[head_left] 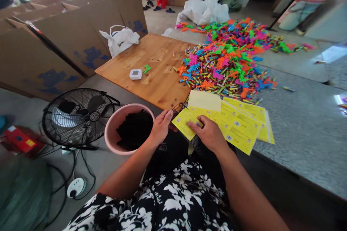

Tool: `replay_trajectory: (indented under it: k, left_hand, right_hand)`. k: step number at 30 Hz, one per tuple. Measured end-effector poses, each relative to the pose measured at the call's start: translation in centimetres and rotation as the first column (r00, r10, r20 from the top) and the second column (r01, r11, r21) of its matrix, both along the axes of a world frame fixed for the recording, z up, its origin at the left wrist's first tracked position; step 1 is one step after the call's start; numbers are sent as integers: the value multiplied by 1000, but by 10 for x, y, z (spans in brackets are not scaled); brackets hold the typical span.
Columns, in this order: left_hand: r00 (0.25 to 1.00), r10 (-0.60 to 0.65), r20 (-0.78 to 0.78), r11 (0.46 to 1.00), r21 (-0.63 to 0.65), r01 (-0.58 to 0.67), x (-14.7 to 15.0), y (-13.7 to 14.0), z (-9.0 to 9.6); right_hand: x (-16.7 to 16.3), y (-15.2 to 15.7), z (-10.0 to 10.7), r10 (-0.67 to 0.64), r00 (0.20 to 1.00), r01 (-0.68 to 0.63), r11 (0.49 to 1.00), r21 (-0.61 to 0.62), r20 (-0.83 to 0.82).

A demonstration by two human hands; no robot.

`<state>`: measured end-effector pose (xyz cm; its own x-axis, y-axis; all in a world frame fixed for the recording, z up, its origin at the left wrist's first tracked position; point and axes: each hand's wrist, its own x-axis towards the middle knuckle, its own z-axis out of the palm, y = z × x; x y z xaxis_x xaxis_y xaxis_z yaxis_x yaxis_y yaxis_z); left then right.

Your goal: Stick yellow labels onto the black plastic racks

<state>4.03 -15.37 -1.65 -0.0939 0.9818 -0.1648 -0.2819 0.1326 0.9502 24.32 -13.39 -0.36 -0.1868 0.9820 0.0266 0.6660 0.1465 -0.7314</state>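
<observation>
Yellow printed sheet (182, 120) sits in the right hand (210, 134).

My top (179, 202): black cloth, white print all over. Flowers with rounded petals, some large, some small; slim leaves and sprigs between. Blooms solid white, scattered unevenly, black ground showing through. Left sleeve (101, 204) short, loose, same flower print, ending above my forearm. Thin dark line down front of top, seam or fold, cannot tell. My trousers (162, 162) black, details lost in shadow. Forearms bare. Left hand (160, 128) and right hand (210, 134) bare too.
</observation>
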Motion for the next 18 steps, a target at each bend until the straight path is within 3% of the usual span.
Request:
replay_trajectory:
  k: [3,6,11,15,18]
  left_hand:
    - [999,31,-16,999,36,-31,5,0,2]
    - [999,-20,-35,997,72,23,9,-1,4]
    - [975,-201,-99,977,56,207,15,1,1]
    - [989,-137,-53,990,14,138,21,8,-6]
    - [996,-69,-60,998,8,70,30,12,-8]
  right_hand:
    - [-1,-4,5,42,994,-57,987,-150,-99]
    - [2,-2,7,81,971,-138,958,-251,-225]
    - [4,12,0,-3,859,-283,831,-478,-512]
    - [-5,8,-6,-198,784,-109,890,-444,-588]
    - [-1,-7,-6,-160,758,-143,905,-400,-633]
